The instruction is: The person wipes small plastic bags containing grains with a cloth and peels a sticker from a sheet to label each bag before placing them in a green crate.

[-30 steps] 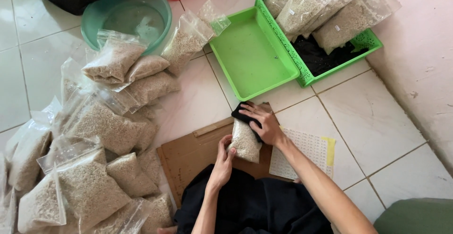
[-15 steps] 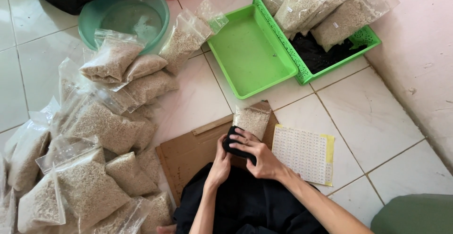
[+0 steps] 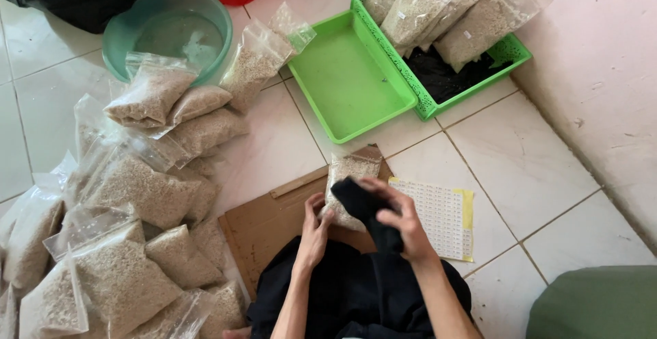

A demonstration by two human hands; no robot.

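Observation:
A small clear bag of pale grain [image 3: 345, 183] lies on a brown cardboard sheet [image 3: 267, 223] in front of me. My left hand [image 3: 315, 226] holds its lower left edge. My right hand [image 3: 404, 219] grips a black cloth [image 3: 366, 209] pressed against the bag's right side. The cloth runs down to the black fabric on my lap [image 3: 356, 298].
A heap of grain-filled bags [image 3: 137, 188] covers the floor at left. A teal basin [image 3: 168, 28] stands behind it. An empty green tray [image 3: 345, 75] and a green basket with more bags [image 3: 452, 10] sit at the back. A sticker sheet [image 3: 438, 216] lies by my right hand.
The black cloth moved from the top of the bag down over its lower part and right side. My right hand slid down and right with it.

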